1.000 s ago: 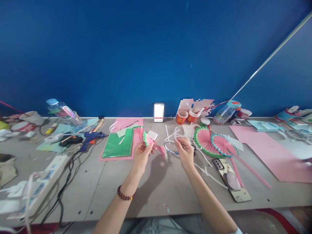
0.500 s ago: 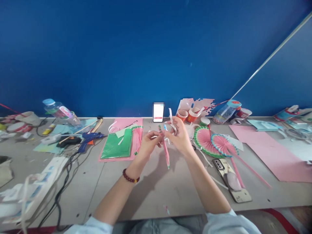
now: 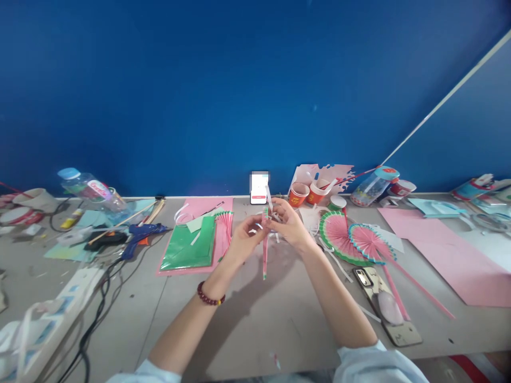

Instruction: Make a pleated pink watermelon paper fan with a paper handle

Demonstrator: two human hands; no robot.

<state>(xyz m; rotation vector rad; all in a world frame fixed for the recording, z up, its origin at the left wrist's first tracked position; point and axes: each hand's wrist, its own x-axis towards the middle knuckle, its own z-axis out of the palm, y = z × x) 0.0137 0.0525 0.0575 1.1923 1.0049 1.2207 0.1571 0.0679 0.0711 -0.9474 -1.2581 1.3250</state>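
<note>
My left hand (image 3: pixel 247 238) pinches a narrow folded pink paper strip (image 3: pixel 265 255) with green ends, which stands nearly upright above the table. My right hand (image 3: pixel 290 223) is closed on a thin white strip (image 3: pixel 269 198), and its fingertips meet the pink paper beside my left fingers. The white strip's curled lower part is partly covered by the fingers. Left of my hands, a pleated pink paper piece (image 3: pixel 224 226) with green edges lies by a green paper packet (image 3: pixel 195 250). To the right rest a pink and green pleated paper fan (image 3: pixel 333 234) and a smaller blue-edged one (image 3: pixel 369 240).
A lit phone (image 3: pixel 258 190) leans against the blue wall. Paper cups (image 3: pixel 298 194) and a plastic jar (image 3: pixel 374 186) stand at the back right. A blue glue gun (image 3: pixel 143 236), cables and a power strip (image 3: pixel 59 314) lie left; another phone (image 3: pixel 389 311) lies right.
My hands have come closer together, and the pink strip has turned more upright. The white strip has shifted left with my right hand. The view has tilted slightly.
</note>
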